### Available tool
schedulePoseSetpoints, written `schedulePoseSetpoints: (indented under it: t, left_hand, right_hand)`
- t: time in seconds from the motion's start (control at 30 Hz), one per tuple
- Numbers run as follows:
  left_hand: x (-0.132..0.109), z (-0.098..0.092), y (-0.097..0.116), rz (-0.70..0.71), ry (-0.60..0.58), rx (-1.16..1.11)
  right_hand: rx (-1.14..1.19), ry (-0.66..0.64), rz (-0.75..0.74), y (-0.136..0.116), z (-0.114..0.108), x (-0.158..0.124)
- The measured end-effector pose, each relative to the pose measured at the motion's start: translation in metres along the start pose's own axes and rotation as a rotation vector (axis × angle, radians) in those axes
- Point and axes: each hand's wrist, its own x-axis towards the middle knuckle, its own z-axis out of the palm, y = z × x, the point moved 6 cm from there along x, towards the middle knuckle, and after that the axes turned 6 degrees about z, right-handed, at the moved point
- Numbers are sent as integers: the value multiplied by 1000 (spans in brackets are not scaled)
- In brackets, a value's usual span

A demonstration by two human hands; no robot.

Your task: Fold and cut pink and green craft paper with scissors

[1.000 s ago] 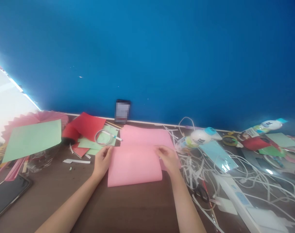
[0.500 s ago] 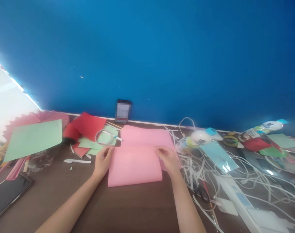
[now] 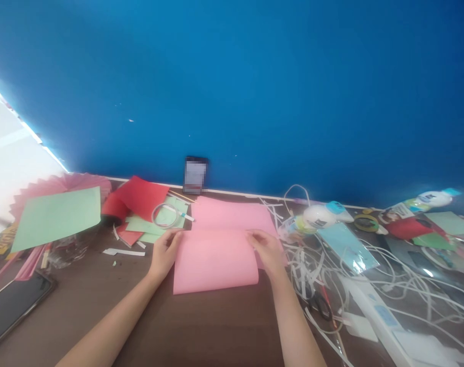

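Note:
A pink sheet of paper [image 3: 215, 260] lies folded over on the brown table [image 3: 201, 331], its near half doubled up toward the far edge. My left hand [image 3: 165, 252] pinches the sheet's upper left corner. My right hand [image 3: 268, 250] pinches the upper right corner. Both hands have fingers curled on the paper's top edge. The rest of the pink sheet [image 3: 232, 214] lies flat beyond my hands.
Red paper [image 3: 140, 196], green sheets [image 3: 58, 216], a pink pleated fan [image 3: 59, 183] and a phone [image 3: 14, 303] lie left. A small dark device [image 3: 195, 175] leans on the blue wall. Glue bottles [image 3: 321, 215], white paper strips, scissors [image 3: 319, 303] and tape [image 3: 365, 221] clutter the right.
Hands and paper hold the same pose; only the view has shifted slightly, moving everything a little to the right.

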Motion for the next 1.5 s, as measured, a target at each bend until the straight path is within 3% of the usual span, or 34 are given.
schedulePoseSetpoints:
  t: [0.3, 0.7, 1.5]
  left_hand:
    - [-1, 9, 1, 44, -81, -211]
    - [0, 4, -1, 9, -14, -100]
    - [0, 2, 0, 24, 5, -18]
  right_hand:
    - [106, 45, 19, 11, -10, 5]
    - [56, 34, 23, 12, -9, 4]
    - [53, 41, -4, 7, -9, 0]
